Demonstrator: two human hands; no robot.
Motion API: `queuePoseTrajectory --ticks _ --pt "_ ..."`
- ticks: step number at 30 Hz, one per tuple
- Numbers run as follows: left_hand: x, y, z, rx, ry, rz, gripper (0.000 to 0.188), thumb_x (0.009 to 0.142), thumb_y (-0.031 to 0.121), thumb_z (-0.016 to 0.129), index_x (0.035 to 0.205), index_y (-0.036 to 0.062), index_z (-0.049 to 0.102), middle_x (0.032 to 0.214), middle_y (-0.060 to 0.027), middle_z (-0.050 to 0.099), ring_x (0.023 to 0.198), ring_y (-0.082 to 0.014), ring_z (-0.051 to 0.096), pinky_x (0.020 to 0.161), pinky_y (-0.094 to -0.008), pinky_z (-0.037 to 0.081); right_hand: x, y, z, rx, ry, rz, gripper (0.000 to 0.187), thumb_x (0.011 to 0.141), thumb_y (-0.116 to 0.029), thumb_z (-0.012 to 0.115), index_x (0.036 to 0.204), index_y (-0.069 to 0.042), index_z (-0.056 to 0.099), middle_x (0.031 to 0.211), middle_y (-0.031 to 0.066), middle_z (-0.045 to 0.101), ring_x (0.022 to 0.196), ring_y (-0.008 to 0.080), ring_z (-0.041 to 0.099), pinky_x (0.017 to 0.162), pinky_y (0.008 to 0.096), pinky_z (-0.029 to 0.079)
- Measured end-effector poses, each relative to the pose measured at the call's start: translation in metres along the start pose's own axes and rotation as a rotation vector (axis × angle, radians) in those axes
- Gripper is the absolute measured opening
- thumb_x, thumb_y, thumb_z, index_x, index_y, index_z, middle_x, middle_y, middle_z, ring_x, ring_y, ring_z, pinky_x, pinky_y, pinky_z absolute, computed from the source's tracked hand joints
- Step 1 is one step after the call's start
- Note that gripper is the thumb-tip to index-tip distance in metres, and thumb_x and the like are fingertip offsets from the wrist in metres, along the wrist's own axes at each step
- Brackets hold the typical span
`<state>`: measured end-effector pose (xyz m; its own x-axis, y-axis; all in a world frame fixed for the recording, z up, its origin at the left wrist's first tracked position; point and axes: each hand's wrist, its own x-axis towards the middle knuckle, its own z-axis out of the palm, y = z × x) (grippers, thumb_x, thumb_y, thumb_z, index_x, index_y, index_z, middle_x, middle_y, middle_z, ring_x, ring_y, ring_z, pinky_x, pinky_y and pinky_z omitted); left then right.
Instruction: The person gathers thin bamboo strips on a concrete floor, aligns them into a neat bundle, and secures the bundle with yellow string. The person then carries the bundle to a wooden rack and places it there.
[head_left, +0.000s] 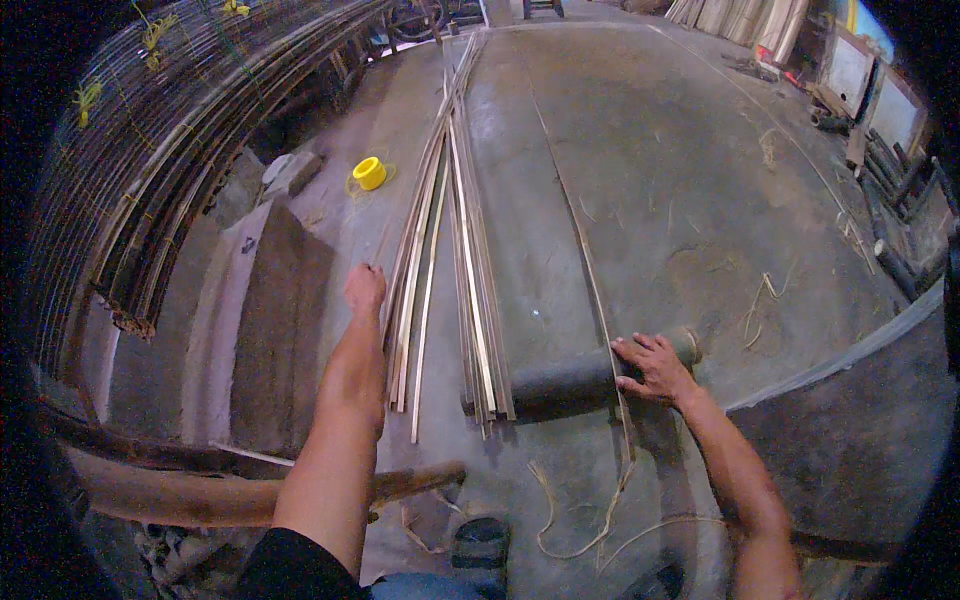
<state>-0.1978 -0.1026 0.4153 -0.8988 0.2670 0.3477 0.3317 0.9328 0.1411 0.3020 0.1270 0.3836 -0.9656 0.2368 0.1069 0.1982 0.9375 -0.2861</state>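
My left hand (pixel 367 287) is closed beside the left bundle of long thin strips (pixel 410 290), which look like split bamboo. What it holds, if anything, I cannot make out. A second bundle of strips (pixel 472 270) crosses the first at its far end, and its near end rests over a dark cylinder (pixel 560 386) lying crosswise on the floor. On the cylinder's right part lies my right hand (pixel 655 370), fingers spread. Its fingertips touch or nearly touch a single long strip (pixel 583 245) that runs away across the floor.
A yellow roll of cord (pixel 369 174) sits on the floor to the left. Beyond it stand concrete blocks (pixel 265 300) and stacked dark rods (pixel 150 180) with yellow ties. Loose fibre strands (pixel 560 550) curl near my feet. Boards and pipes (pixel 890 180) line the right side.
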Motion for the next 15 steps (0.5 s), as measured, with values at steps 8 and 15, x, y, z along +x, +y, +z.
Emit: queuePoseTrajectory --ticks 8,15 --pt "-0.056 0.121 0.028 -0.829 -0.141 0.408 0.040 0.089 0.041 0.050 0.100 0.0051 0.063 0.086 -0.0136 0.066 0.079 -0.0246 0.063 0.070 -0.0401 0.049 0.064 -0.048 -0.003 0.896 0.171 0.455 0.076 0.075 -0.041 0.067 0.137 -0.011 0.034 0.117 0.0158 0.057 0.111 0.0354 0.051 0.097 0.0413 0.036" --pt "-0.098 0.199 0.028 -1.482 -1.260 -0.077 0.040 0.084 0.041 0.057 0.105 0.0077 0.059 0.098 -0.0067 0.061 0.089 -0.0198 0.057 0.063 -0.0318 0.046 0.054 -0.010 0.000 -0.230 -0.130 -0.062 0.060 0.073 -0.024 0.067 0.126 -0.012 0.043 0.116 0.0111 0.055 0.104 0.0303 0.053 0.090 0.0414 0.041"
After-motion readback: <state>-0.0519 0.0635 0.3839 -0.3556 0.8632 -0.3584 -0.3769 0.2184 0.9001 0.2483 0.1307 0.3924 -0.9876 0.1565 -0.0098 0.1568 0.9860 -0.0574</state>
